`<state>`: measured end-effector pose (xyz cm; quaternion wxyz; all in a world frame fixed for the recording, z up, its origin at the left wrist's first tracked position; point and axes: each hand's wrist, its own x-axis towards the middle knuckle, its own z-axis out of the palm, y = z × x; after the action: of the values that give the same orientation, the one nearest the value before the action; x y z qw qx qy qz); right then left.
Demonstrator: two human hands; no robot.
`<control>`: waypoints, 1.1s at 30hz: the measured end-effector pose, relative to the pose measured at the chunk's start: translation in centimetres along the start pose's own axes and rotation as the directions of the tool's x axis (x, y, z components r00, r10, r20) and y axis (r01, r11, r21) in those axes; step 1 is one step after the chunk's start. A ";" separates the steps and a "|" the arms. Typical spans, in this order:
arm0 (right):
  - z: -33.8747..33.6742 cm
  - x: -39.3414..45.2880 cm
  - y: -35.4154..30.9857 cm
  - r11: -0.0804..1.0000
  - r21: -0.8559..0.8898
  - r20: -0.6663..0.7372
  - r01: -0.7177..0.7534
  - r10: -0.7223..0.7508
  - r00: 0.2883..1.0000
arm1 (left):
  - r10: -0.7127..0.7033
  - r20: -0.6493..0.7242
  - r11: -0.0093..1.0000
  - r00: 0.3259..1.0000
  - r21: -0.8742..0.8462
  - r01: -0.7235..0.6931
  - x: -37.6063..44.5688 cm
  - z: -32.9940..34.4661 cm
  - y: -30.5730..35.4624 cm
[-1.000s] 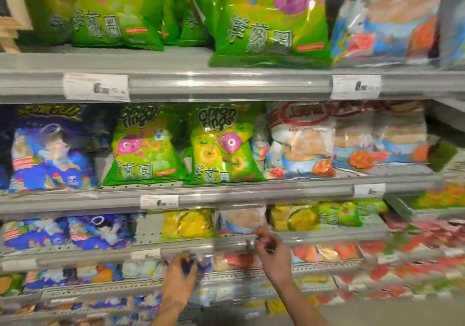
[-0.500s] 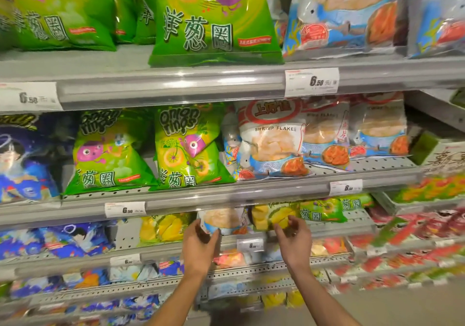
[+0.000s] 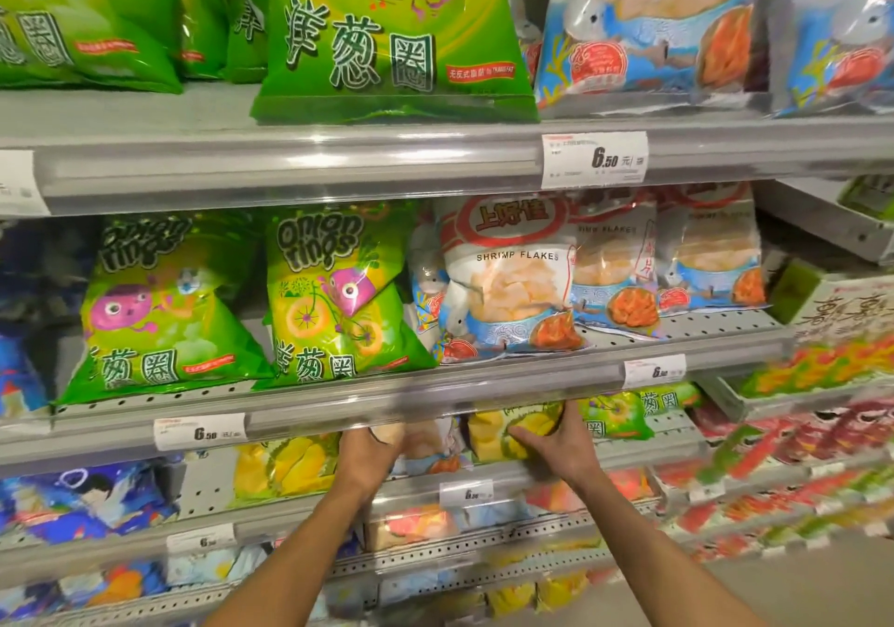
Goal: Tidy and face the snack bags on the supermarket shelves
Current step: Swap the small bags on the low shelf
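Left hand reaches under the shelf lip, fingers curled onto the pale shrimp bag; its fingertips are hidden, so a full grip can't be confirmed, though it looks like a hold. Right hand grips the yellow bag, thumb on its front, fingers round its right side, likely to square it to the edge. Both bags sit on the third shelf, side by side. Green onion ring bags stand upright on the shelf above.
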<state>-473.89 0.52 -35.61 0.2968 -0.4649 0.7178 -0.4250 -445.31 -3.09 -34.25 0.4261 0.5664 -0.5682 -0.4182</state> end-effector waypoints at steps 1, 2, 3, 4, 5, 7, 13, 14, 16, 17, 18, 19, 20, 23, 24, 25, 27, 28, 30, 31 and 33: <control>-0.1 0.4 0.1 1.000 0.004 0.014 -0.008 0.007 1.000 | -0.036 0.002 0.999 0.999 -0.001 0.036 0.4 0.0 -0.3; -0.1 0.9 0.3 1.000 0.007 0.028 -0.016 0.016 0.999 | -0.058 0.015 0.998 0.998 -0.014 0.058 0.7 0.1 -0.5; -0.2 1.4 0.5 1.000 0.008 0.044 -0.022 0.022 0.999 | -0.069 0.030 0.997 0.997 -0.031 0.070 0.9 0.1 -0.9; -0.2 1.8 0.6 1.000 0.001 0.063 -0.026 0.026 0.998 | -0.078 0.040 0.996 0.996 -0.046 0.080 1.1 0.2 -1.2; -0.2 2.1 0.7 0.999 -0.011 0.083 -0.036 0.036 0.996 | -0.082 0.046 0.994 0.996 -0.063 0.085 1.3 0.2 -1.5; -0.3 2.7 0.8 0.999 -0.016 0.113 -0.047 0.049 0.992 | -0.075 0.053 0.991 0.996 -0.103 0.080 1.3 0.4 -2.1; -0.4 3.0 0.8 0.999 0.037 0.130 -0.005 0.000 0.991 | -0.116 0.017 0.987 0.993 -0.112 0.118 1.3 0.8 -2.4; -0.5 2.9 0.8 0.999 0.044 0.114 -0.005 0.000 0.993 | -0.134 0.003 0.984 0.991 -0.117 0.133 1.1 0.9 -2.1; -0.5 2.6 0.7 0.998 0.061 0.090 -0.003 -0.003 0.996 | -0.165 -0.046 0.977 0.985 -0.141 0.157 0.6 1.0 -1.5; -0.5 2.4 0.6 0.998 0.060 0.081 -0.004 -0.001 0.997 | -0.176 -0.070 0.974 0.982 -0.154 0.164 0.3 1.1 -1.3; -0.5 2.2 0.4 0.998 0.057 0.065 -0.006 0.002 0.998 | -0.184 -0.088 0.972 0.979 -0.166 0.168 0.1 1.2 -1.1; -0.7 2.1 0.3 0.998 0.055 0.040 -0.006 0.004 0.999 | -0.191 -0.103 0.970 0.976 -0.171 0.172 -0.1 1.3 -0.9; -0.9 1.9 0.1 0.999 0.046 0.016 -0.011 0.010 1.000 | -0.199 -0.115 0.969 0.973 -0.171 0.178 -0.3 1.4 -0.6; -2.4 1.7 0.1 0.999 0.014 0.007 -0.053 0.052 0.999 | -0.225 -0.124 0.967 0.966 -0.150 0.206 -0.7 2.2 0.5; -3.1 1.6 0.2 0.998 0.019 0.004 -0.065 0.065 0.998 | -0.234 -0.123 0.966 0.964 -0.137 0.217 -0.9 2.6 0.9; -3.8 1.5 0.3 0.996 0.031 0.001 -0.080 0.080 0.997 | -0.244 -0.126 0.966 0.961 -0.122 0.229 -1.0 3.0 1.2; -5.4 0.8 0.6 0.992 0.061 -0.005 -0.110 0.111 0.994 | -0.266 -0.129 0.962 0.955 -0.105 0.254 -1.3 3.9 1.7; -6.2 0.3 0.9 0.989 0.079 -0.007 -0.127 0.127 0.992 | -0.277 -0.128 0.959 0.952 -0.104 0.265 -1.5 4.3 2.0; -7.8 -0.8 1.7 0.982 0.107 -0.009 -0.157 0.159 0.987 | -0.279 -0.118 0.958 0.953 -0.100 0.268 -1.7 5.3 2.4; -8.5 -1.3 2.2 0.977 0.121 -0.001 -0.175 0.176 0.984 | -0.272 -0.112 0.960 0.956 -0.096 0.262 -1.8 5.8 2.6; -10.0 -2.3 3.1 0.967 0.159 0.022 -0.200 0.199 0.980 | -0.267 -0.109 0.962 0.958 -0.097 0.257 -2.0 7.0 3.0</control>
<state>-482.44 6.62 -33.67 0.3765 -0.3659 0.7236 -0.4480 -452.89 -1.15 -33.38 0.4236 0.6430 -0.4435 -0.4587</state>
